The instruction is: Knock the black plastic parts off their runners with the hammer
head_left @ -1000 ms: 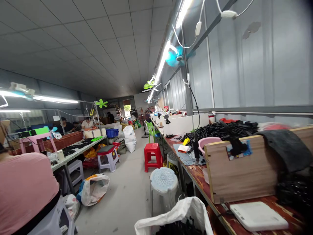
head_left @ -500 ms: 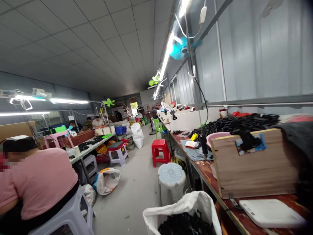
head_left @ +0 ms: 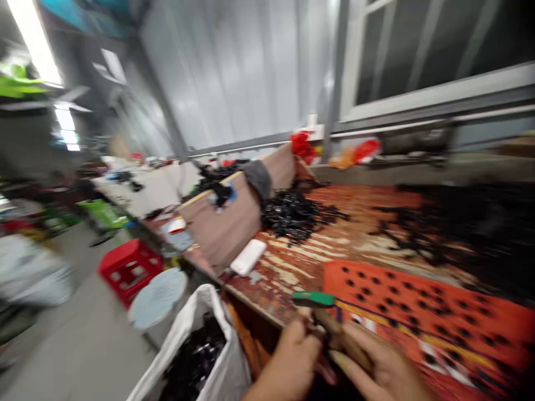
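Observation:
The whole view is smeared by motion. My left hand [head_left: 295,356] is closed at the table's front edge, its fingertips pinched at a small dark piece I cannot make out. Close by on the right, my right hand [head_left: 376,356] is closed round a long brownish tool-like object [head_left: 345,337], its exact kind blurred. Just beyond the fingers lies or sticks out a green object [head_left: 313,299]; I cannot tell whether it belongs to the held object. An orange printed cloth [head_left: 501,317] dotted with small black round pieces [head_left: 404,307] lies beside my right hand.
A pile of black parts [head_left: 290,214] sits mid-table, with a larger dark heap [head_left: 480,223] at right. A wooden board [head_left: 225,223] stands left of a white flat device [head_left: 248,257]. Below are a white sack [head_left: 200,303], a pale stool [head_left: 161,298] and a red stool [head_left: 129,270].
My view has swung right and down, from the aisle to the worktable. Both my hands, the brownish object and the orange cloth have come into view; the person in pink has left it.

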Motion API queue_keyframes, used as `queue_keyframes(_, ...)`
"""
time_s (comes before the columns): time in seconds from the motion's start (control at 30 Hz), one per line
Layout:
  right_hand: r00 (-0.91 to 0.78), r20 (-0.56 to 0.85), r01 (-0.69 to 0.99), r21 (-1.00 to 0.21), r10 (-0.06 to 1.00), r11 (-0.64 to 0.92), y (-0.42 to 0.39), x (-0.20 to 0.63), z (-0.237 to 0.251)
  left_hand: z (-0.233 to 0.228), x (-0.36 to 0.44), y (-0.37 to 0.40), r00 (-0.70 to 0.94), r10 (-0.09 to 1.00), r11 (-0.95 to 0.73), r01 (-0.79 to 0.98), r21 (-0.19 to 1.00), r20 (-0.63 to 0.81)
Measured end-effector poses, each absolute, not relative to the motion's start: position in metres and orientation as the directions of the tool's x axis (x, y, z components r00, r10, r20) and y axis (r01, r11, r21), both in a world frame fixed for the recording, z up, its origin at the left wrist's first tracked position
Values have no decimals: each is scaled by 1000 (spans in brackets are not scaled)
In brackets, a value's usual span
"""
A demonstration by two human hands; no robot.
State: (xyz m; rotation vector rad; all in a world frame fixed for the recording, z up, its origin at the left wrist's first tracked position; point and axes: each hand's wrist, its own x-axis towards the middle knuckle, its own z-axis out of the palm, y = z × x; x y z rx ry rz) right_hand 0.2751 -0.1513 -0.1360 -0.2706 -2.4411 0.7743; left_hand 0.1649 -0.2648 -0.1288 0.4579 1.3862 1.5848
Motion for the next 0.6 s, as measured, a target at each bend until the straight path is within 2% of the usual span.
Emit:
queue_keyframes(0.07,-866,276,91,-732,416,675,-155,288,-139,-137,164,-262,-372,863,127,-492,861,-340)
queue_keyframes(0.13,-870,189,124,-809,455,574,-158,292,-138,-142,164,-259,-301,882,160,-530,832,-362)
queue_keyframes(0.23,-863,182,113,-841,472,529,-160,296,-133,-142,163,-254,-265,886,221,-482,848,-381)
queue_keyframes(0.33,-865,180,88,-864,468,495,-156,307,-130,-135,151,-246,-346,865,244,-345,906,-365)
queue_keyframes(0.43,-810,98,206,-876,579,437,-145,323,-133,-129,131,-237,-412,844,262,-241,934,-343)
queue_keyframes(0.5,-740,26,308,-875,673,373,-135,333,-136,-126,120,-230,-390,841,292,-255,922,-374)
queue_keyframes(0.6,-690,-28,321,-907,724,272,-123,341,-137,-123,116,-223,-269,859,335,-349,875,-436)
